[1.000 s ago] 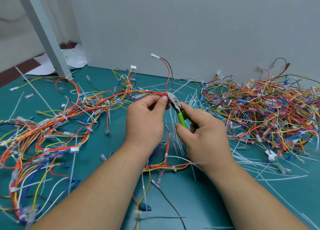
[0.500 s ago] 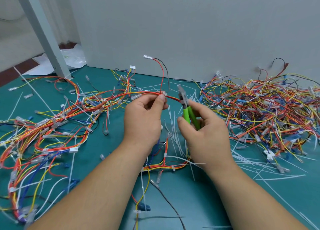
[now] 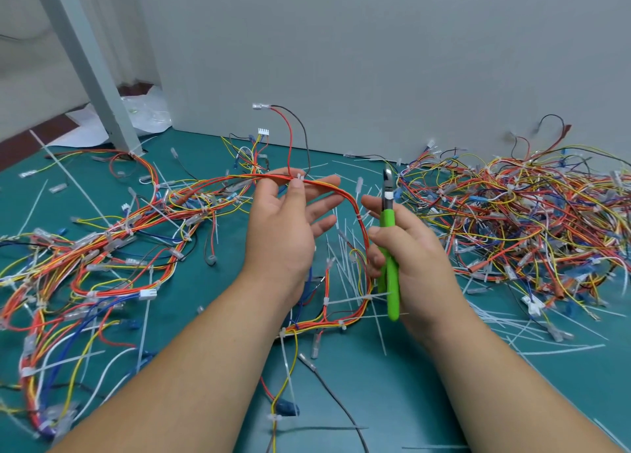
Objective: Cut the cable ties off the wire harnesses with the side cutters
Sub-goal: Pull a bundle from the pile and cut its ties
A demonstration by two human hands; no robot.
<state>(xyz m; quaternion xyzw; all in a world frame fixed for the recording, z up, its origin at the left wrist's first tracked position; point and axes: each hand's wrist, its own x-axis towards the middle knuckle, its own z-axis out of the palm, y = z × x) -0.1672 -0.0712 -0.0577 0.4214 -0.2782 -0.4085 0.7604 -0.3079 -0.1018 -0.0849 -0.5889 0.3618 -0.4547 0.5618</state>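
While your left hand pinches the slim orange wire harness, your right hand grips green-handled side cutters.

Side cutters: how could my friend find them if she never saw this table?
Look at the middle of the teal table. The right hand grips the side cutters, upright beside the wire harness that the left hand pinches. They are the only thing with bright green handles and a metal tip on top.
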